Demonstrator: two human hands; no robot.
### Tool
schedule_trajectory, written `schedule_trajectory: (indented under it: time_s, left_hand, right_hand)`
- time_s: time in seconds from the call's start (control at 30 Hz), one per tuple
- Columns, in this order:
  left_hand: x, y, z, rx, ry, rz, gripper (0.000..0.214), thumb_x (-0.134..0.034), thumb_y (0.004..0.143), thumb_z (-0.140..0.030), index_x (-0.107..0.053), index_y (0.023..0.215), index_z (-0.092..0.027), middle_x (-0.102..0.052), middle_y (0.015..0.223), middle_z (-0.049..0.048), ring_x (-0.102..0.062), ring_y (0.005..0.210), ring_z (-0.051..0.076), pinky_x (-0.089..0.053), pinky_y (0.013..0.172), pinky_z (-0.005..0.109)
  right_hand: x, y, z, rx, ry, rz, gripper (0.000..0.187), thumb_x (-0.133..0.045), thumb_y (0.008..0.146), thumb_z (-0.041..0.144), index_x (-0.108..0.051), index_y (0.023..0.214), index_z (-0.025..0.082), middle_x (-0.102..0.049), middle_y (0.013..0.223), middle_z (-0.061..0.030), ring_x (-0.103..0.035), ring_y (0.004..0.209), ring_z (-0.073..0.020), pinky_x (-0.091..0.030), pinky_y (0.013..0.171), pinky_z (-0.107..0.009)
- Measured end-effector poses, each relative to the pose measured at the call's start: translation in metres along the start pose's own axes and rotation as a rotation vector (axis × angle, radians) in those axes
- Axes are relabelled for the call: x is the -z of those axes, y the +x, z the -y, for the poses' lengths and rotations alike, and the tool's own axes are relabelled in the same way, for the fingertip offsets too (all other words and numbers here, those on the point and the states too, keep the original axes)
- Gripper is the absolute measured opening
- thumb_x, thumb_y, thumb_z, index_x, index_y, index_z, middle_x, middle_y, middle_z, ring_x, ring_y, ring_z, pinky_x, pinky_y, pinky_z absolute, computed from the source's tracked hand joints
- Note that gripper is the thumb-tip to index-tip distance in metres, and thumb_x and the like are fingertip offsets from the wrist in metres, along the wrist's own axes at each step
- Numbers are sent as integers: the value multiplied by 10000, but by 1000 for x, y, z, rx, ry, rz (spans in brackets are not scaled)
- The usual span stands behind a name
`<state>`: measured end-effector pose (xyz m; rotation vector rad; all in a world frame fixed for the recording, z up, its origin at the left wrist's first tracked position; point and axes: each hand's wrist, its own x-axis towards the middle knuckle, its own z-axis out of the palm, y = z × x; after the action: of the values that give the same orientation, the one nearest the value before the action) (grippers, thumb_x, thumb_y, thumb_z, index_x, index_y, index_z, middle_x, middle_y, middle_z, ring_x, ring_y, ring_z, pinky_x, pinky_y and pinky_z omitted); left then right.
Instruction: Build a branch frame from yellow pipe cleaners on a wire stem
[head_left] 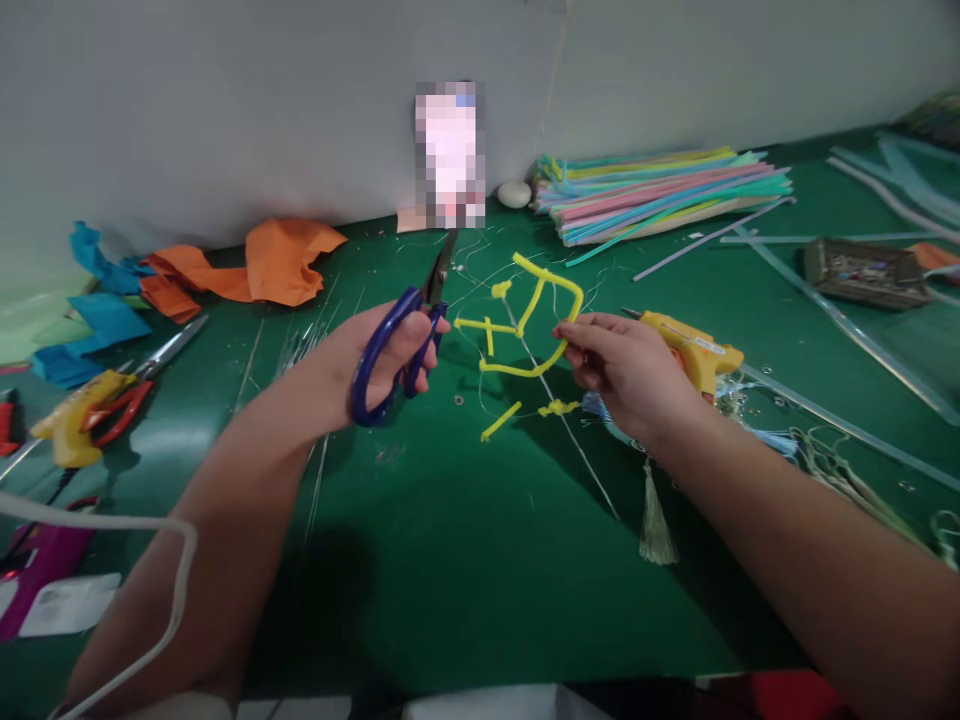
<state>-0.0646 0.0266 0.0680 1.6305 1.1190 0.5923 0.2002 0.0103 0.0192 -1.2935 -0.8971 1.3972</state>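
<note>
Blue-handled scissors [375, 362] are in my left hand [397, 360], fingers through the loops and the dark blades pointing away toward the wall. My right hand [619, 370] pinches a bent yellow pipe cleaner shape [541, 370] by its right side, held above the green table. Around that shape are short yellow pieces, among them a straight bit [501, 421] and a knotted bit [559, 408]. A thin wire [577, 445] runs beneath them toward the front. A pale tassel [658, 520] hangs or lies just below my right wrist; I cannot tell which.
Colourful pipe cleaners [660, 195] lie bundled at the back right. A yellow glue gun [694, 350] rests behind my right hand, a small box [862, 272] farther right. Orange paper [281, 262], red-handled scissors [127, 410] and another glue gun [75, 420] are at left. A blurred-out phone-like screen [450, 150] leans on the wall.
</note>
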Motion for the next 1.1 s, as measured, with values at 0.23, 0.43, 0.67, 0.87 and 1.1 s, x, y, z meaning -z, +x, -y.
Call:
schedule_trajectory:
  time_s: [0.23, 0.43, 0.67, 0.87, 1.1]
  left_hand:
    - [-2, 1, -18, -75, -262, -114, 798, -373, 803, -852, -661, 981, -129, -649, 715, 45, -605, 483, 145, -491, 479, 271]
    - [-10, -2, -35, -37, -389, -127, 865, -319, 785, -887, -670, 930, -110, -651, 657, 49, -601, 456, 147, -476, 452, 261]
    - [-41, 5, -14, 80, -435, 62, 853, -295, 811, -867, -640, 967, -103, -638, 633, 50, -603, 469, 154, -485, 473, 262]
    - [-58, 8, 10, 116, -495, 120, 836, -308, 813, -860, -626, 966, -102, -621, 636, 32, -562, 431, 120, -454, 449, 242]
    - [-40, 13, 26, 294, -560, 534, 972, -273, 679, -971, -592, 1022, -120, -675, 697, 69, -631, 504, 175, -508, 508, 281]
  right_hand:
    - [-4, -2, 6, -254, 385, 42, 168, -549, 890, 148, -659, 765, 165, -641, 649, -7, -587, 539, -78, -523, 546, -185]
    - [-15, -2, -8, -364, 247, 162, 133, -565, 863, 104, -684, 898, 153, -770, 955, -102, -736, 869, -161, -599, 814, -272]
    - [1, -12, 16, -221, -866, 424, 372, -612, 864, 528, -683, 706, 198, -701, 644, -54, -567, 478, -159, -461, 493, -321]
    - [14, 1, 7, 652, -1383, 77, 94, -631, 817, 263, -688, 861, 202, -726, 966, -107, -663, 933, -285, -497, 744, -400]
    - [20, 21, -16, 1067, -1367, 229, 175, -508, 883, 156, -659, 832, 230, -746, 954, -55, -649, 1003, -229, -345, 1108, -494]
